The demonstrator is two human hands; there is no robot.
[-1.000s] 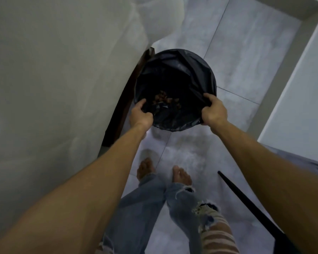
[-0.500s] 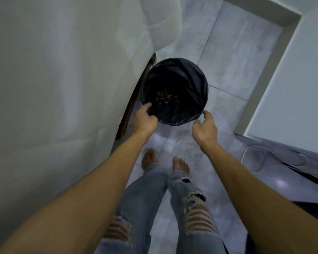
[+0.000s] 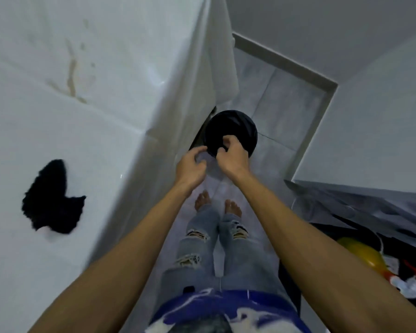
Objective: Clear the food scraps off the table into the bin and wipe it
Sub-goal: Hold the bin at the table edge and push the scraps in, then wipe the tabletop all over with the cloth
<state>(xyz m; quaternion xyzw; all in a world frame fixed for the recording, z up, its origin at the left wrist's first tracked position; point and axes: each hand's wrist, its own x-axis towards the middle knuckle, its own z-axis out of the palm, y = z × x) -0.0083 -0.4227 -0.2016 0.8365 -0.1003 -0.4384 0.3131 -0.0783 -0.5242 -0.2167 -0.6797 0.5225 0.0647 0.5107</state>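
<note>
The black-lined bin stands on the floor tiles beside the table's corner. The table on the left is covered in a white cloth with a brownish stain near its far side. A dark cloth lies crumpled on the table at the left. My left hand and my right hand hover close together in the air above the floor, in front of the bin. Both hands have loosely curled fingers and nothing in them. Neither hand touches the bin.
A white wall corner with a grey skirting board stands right of the bin. At the right edge lie a dark patterned fabric and a yellow object. My bare feet stand on the tiles between table and wall.
Both hands let go of the bin's rim and came together in front of it. The view rose and pulled back, and the table top with the dark cloth came into sight.
</note>
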